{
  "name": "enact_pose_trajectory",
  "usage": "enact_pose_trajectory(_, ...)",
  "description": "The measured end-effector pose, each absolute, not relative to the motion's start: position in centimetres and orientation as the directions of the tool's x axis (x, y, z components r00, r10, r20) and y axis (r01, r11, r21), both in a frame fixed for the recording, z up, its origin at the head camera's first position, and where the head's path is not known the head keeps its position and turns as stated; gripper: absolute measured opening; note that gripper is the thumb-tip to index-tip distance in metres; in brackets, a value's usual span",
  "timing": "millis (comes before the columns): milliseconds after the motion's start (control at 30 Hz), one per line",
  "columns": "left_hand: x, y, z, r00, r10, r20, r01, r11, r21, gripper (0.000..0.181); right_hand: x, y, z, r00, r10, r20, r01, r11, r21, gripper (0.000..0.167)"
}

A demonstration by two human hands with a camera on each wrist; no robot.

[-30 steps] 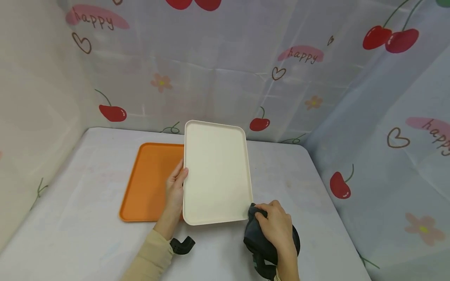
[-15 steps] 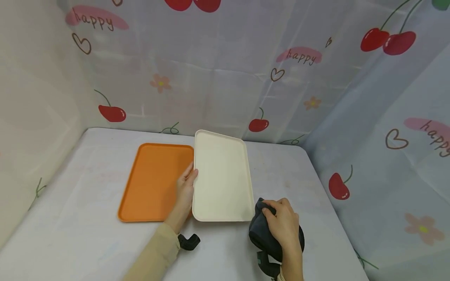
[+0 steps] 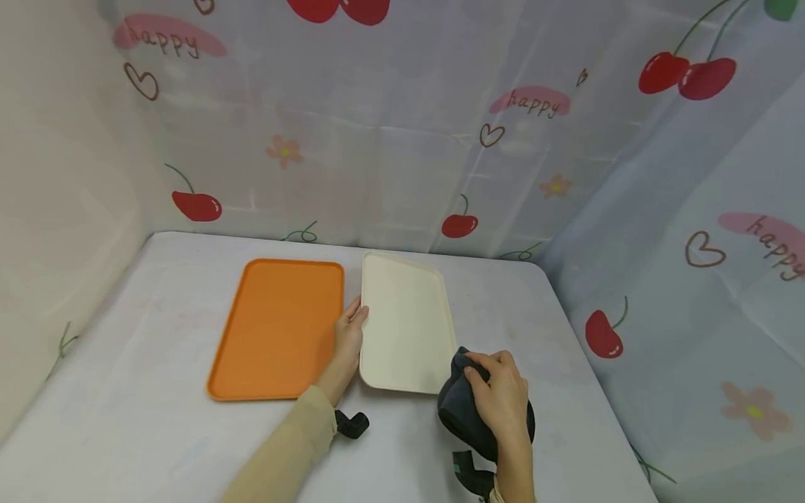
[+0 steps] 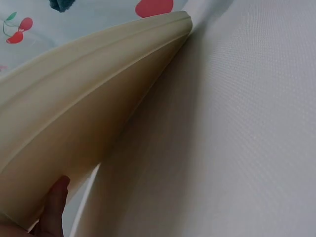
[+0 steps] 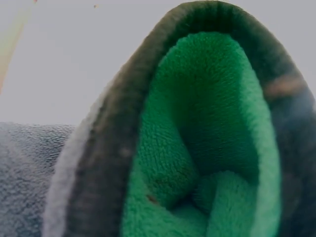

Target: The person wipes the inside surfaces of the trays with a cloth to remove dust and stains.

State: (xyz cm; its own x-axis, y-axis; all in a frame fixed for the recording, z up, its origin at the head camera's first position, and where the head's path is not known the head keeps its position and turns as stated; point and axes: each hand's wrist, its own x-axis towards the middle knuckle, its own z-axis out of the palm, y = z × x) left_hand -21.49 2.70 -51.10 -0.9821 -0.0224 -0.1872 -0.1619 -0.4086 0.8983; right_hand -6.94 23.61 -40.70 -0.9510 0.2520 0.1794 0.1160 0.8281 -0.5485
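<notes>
My left hand (image 3: 349, 339) grips the left edge of a cream rectangular tray (image 3: 405, 325). In the left wrist view, a finger (image 4: 54, 207) lies against the underside of the tray (image 4: 98, 94), which is tilted above the white table. My right hand (image 3: 499, 395) holds a bunched dark grey towel (image 3: 462, 402) close to the tray's near right corner. Green terry lining (image 5: 207, 89) shows inside the towel's fold in the right wrist view. An orange tray (image 3: 279, 328) lies flat on the table, just left of my left hand.
A white cloth covers the table (image 3: 132, 363). Behind it and on the right hangs a curtain (image 3: 377, 140) printed with cherries, and a plain pale wall (image 3: 63, 175) stands on the left. Black wrist mounts (image 3: 352, 425) stick out at both wrists.
The cream tray has moved right and lower, away from the orange tray, which shows fully except where the left hand and forearm cover it. The right hand and towel have shifted only slightly.
</notes>
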Motion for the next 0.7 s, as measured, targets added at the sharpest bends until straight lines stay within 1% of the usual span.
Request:
enact_pose_trajectory(167,-21.9,2.9,-52.2,-0.982,-0.042,-0.183,-0.158,-0.346,0.925,0.052,-7.2,23.7,-41.0,-0.946,0.257,0.197,0.1,0.81,-0.578,0.026)
enact_pose_trajectory(333,-22.3,3.1,-52.6,-0.985,-0.063,-0.158,-0.141,-0.222,0.965,0.053,-7.4,23.5,-41.1,-0.942,0.259,0.214,0.087,0.803,-0.589,0.026)
enact_pose_trajectory(533,-22.4,2.9,-52.7,-0.994,-0.01,-0.112,-0.109,-0.134,0.985,0.064,-7.5,23.0,-41.4,-0.939,0.253,0.231,0.075,0.809,-0.583,0.026)
enact_pose_trajectory(700,-22.0,2.7,-52.5,-1.0,0.019,-0.017,-0.017,-0.024,1.0,0.066,-7.6,22.8,-41.6,-0.94,0.253,0.23,0.077,0.812,-0.579,0.026)
